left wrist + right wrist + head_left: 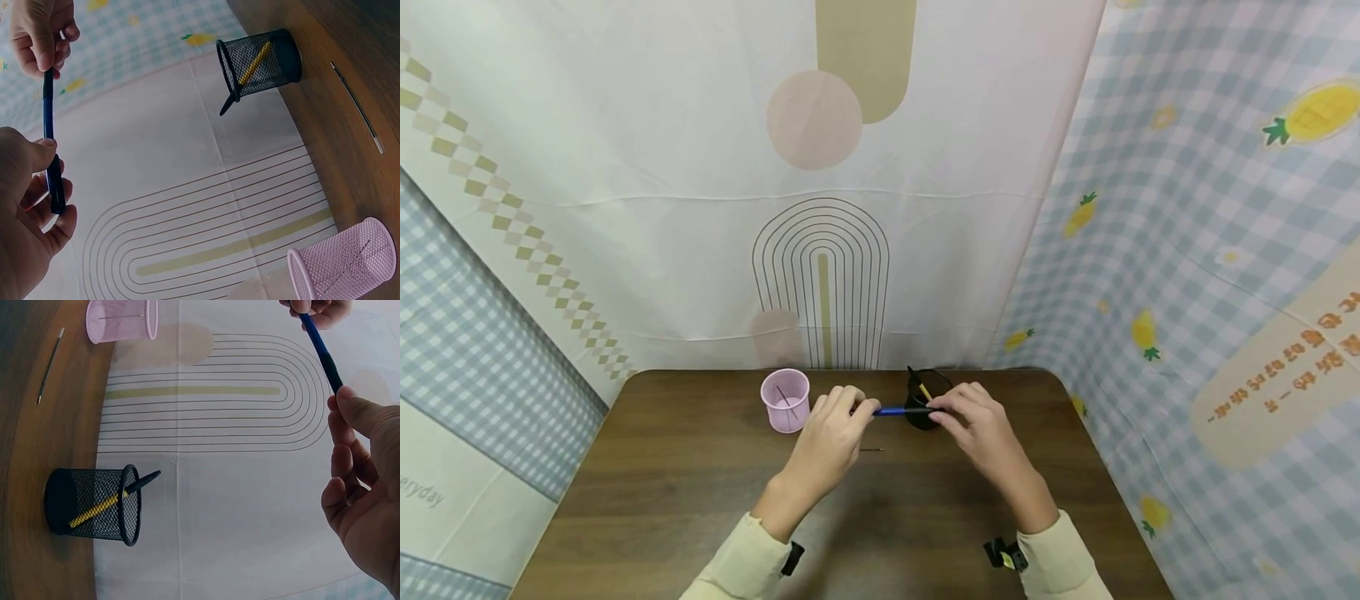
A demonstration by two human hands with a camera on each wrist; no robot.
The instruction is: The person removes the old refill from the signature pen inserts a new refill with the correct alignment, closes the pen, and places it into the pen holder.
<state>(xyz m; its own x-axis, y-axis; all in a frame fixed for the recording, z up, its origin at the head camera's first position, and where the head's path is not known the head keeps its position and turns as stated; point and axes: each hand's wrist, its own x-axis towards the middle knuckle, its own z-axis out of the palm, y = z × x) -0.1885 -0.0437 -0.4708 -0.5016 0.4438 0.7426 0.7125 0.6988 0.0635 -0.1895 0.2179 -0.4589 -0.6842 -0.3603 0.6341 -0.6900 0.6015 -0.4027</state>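
A blue pen (892,411) with black ends is stretched level between both hands, above the table. My left hand (831,433) pinches its left end between thumb and fingers. At the other end, the thumb and fingertips of my right hand (981,425) pinch the black part. In the left wrist view the pen's dark end (55,187) lies across the left fingers. Below the hands, a thin pen refill (357,107) lies on the table; the left hand partly hides it in the head view.
A pink mesh pen cup (786,402) with a thin refill inside stands at the back left. Behind the right hand is a black mesh pen cup (94,503) holding a yellow and black pen (100,509). Patterned cloth hangs behind the brown table (647,467).
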